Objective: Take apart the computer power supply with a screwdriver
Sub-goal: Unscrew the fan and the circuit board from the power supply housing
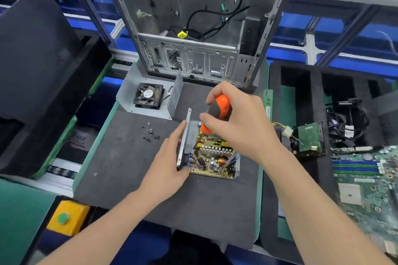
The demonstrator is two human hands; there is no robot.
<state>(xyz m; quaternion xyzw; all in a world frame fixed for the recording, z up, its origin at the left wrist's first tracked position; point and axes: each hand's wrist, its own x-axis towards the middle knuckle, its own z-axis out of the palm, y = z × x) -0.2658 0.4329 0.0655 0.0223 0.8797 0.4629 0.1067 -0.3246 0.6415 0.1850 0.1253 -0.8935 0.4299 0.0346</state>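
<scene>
The opened power supply [212,160] lies on the dark mat, its yellow circuit board with heatsink and coils exposed inside a metal tray. My left hand [170,161] rests with straight fingers against the tray's raised left wall. My right hand [239,120] grips the orange and grey screwdriver [217,109], held upright over the board's far end; its tip is hidden. The removed cover with its black fan [148,95] lies at the mat's far left. Several loose screws [150,133] lie on the mat left of the supply.
An empty computer case [193,28] stands upright behind the mat [129,168]. A black foam tray [312,84] on the right holds a hard drive [308,139] and cables. A green motherboard [366,183] lies at far right. A yellow button box [69,217] sits at front left.
</scene>
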